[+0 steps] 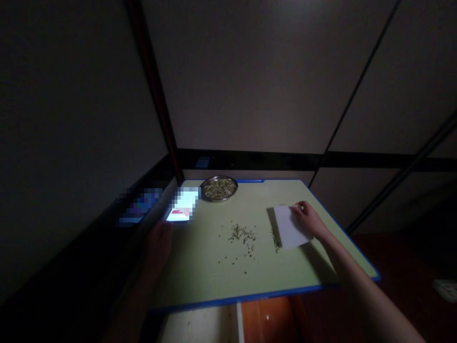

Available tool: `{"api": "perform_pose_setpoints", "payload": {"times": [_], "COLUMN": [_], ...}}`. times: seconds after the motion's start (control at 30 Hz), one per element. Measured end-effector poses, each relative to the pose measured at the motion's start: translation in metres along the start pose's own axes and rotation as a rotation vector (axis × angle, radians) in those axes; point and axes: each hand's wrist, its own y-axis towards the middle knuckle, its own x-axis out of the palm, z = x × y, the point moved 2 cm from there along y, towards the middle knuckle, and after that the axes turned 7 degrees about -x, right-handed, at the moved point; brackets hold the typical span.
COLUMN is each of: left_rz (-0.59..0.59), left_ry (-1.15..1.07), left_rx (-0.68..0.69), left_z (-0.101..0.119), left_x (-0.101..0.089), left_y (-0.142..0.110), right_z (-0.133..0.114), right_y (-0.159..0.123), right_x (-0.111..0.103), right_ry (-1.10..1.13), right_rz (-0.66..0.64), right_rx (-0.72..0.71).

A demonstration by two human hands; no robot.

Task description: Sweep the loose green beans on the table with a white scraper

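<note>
My right hand (307,220) grips a white card (287,227) standing on edge on the pale green table (214,271), right of centre. A small row of green grains (275,239) lies against the card's left edge. A looser scatter of the same grains (243,237) covers the middle of the table. My left hand (159,240) rests in shadow at the table's left edge, just below a lit phone (181,208); its fingers are too dark to read. A round metal dish (219,188) full of grains stands at the far edge.
The table has a blue rim (246,298) and stands in a dim corner between two pale walls. An orange object (267,319) shows under the near edge. A second glowing screen (137,206) lies left of the phone. Dark floor lies to the right.
</note>
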Motion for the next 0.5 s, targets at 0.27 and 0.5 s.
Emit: {"api": "perform_pose_setpoints", "payload": {"times": [0.27, 0.5], "left_rz": [-0.07, -0.076], "left_ry": [-0.055, -0.055], "left_rx": [-0.048, -0.09], "left_z": [0.001, -0.001], "left_x": [-0.003, -0.003], "left_y": [0.0, 0.002], "right_z": [-0.033, -0.059], "right_y": [0.041, 0.024], "right_x": [-0.062, -0.039], "right_ry": [0.011, -0.442], "right_rz": [0.113, -0.028], "right_rx": [-0.286, -0.234]}}
